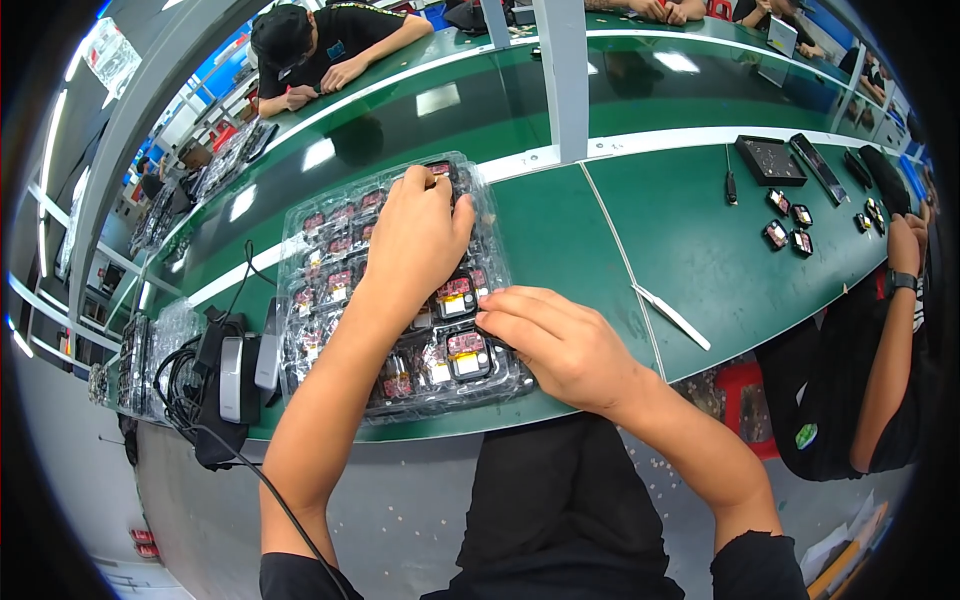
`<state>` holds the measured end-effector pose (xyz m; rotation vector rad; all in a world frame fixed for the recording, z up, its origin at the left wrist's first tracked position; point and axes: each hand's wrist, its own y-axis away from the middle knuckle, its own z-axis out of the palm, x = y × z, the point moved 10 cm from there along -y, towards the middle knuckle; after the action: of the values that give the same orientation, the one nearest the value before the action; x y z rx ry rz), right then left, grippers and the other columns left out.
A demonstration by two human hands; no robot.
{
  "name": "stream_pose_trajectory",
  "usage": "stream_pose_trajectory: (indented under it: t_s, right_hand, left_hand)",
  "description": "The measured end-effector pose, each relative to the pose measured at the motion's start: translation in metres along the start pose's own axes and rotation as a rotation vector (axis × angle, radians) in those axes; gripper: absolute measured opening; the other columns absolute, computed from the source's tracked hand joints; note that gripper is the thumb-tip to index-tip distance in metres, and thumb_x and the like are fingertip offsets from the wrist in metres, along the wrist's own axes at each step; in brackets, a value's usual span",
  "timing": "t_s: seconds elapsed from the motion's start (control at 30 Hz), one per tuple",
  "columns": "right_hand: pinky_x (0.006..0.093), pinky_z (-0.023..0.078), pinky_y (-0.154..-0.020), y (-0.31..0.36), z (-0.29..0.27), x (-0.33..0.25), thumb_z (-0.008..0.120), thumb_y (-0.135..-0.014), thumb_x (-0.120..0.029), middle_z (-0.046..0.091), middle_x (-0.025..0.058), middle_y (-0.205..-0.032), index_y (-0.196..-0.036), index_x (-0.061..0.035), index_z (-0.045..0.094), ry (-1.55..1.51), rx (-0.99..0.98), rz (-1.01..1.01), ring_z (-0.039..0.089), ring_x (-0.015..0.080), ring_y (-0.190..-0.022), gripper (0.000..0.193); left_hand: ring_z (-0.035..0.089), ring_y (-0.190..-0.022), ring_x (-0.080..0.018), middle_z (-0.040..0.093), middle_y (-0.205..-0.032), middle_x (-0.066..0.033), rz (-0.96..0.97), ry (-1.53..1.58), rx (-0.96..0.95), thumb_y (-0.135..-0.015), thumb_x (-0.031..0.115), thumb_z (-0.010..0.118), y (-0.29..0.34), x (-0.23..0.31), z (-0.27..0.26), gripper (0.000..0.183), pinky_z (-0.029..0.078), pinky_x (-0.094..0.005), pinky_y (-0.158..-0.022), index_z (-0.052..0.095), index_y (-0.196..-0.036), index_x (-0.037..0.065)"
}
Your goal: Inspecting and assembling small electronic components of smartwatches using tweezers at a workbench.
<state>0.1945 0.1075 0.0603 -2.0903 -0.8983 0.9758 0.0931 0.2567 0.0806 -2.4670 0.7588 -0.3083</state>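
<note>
Workshop with a green worktop (pixel 545 225), edged in white and crossed by a grey post (pixel 566 90); items are listed from left to right. At far left, clear packaging (pixel 172 335) is piled on the surface. Beside it lie black cables (pixel 180 385) and a grey device (pixel 232 378) standing near the tray. The clear tray (pixel 493 228) occupies the left-centre of the worktop, its pockets holding rows of red-and-white modules (pixel 467 354), several with black frames. Left hand (pixel 418 235): reaching across the tray, fingers bent over a module at its far right corner, thumb apart; whether the fingertips pinch it cannot be told. Across the bench, a co-worker (pixel 345 40) in a black cap leans over the surface. Right hand (pixel 560 345): fingers drawn close together, tips at the right side of a black-framed module in the tray; whether they grip it cannot be told. Farther right, a white cord (pixel 611 230) crosses the worktop, with white tweezers (pixel 675 320) lying beside it. Beyond are a screwdriver (pixel 731 188), a black box (pixel 768 162) and four loose units (pixel 802 243). At far right, a second person's forearm (pixel 888 345) bears a dark wristband (pixel 902 281).
</note>
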Motion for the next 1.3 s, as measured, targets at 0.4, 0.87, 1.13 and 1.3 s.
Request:
stream_pose_trajectory:
  t_s: [0.4,0.87,1.13,1.3]
  right_hand:
    - [0.0407,0.062,-0.091,0.000,0.001,0.000,0.071,-0.079,0.004,0.073,0.0153,-0.120,-0.115,-0.0002,0.072,-0.014,-0.004,0.006,0.072,0.0334,-0.111,0.036]
    - [0.0389,0.062,-0.089,0.000,0.000,-0.001,0.069,-0.083,0.000,0.073,0.0129,-0.117,-0.115,-0.0011,0.072,0.014,0.008,0.005,0.073,0.0308,-0.109,0.032]
    - [0.0393,0.062,-0.088,-0.001,0.000,-0.001,0.070,-0.084,-0.001,0.073,0.0135,-0.117,-0.115,-0.0005,0.073,0.024,0.010,0.008,0.073,0.0309,-0.109,0.032]
    - [0.0396,0.062,-0.089,-0.001,0.000,-0.001,0.070,-0.085,0.000,0.073,0.0134,-0.117,-0.115,-0.0008,0.073,0.023,-0.001,0.009,0.073,0.0308,-0.109,0.031]
  left_hand:
    - [0.070,-0.090,-0.0455,0.072,-0.101,-0.0238,-0.053,0.029,-0.100,-0.102,0.023,0.060,0.003,-0.001,0.008,0.030,0.057,-0.0543,-0.083,0.068,-0.093,-0.005]
    - [0.072,-0.087,-0.0460,0.074,-0.092,-0.0271,-0.068,-0.007,-0.154,-0.100,0.025,0.061,-0.002,0.000,0.008,0.031,0.057,-0.0561,-0.081,0.070,-0.097,-0.004]
    - [0.073,-0.085,-0.0418,0.075,-0.093,-0.0254,-0.004,-0.035,-0.135,-0.095,0.027,0.058,-0.008,-0.002,0.011,0.038,0.056,-0.0504,-0.094,0.076,-0.084,-0.005]
    - [0.072,-0.096,-0.0393,0.074,-0.105,-0.0246,0.027,-0.063,-0.139,-0.096,0.026,0.057,-0.007,-0.003,0.011,0.038,0.053,-0.0523,-0.099,0.077,-0.089,-0.005]
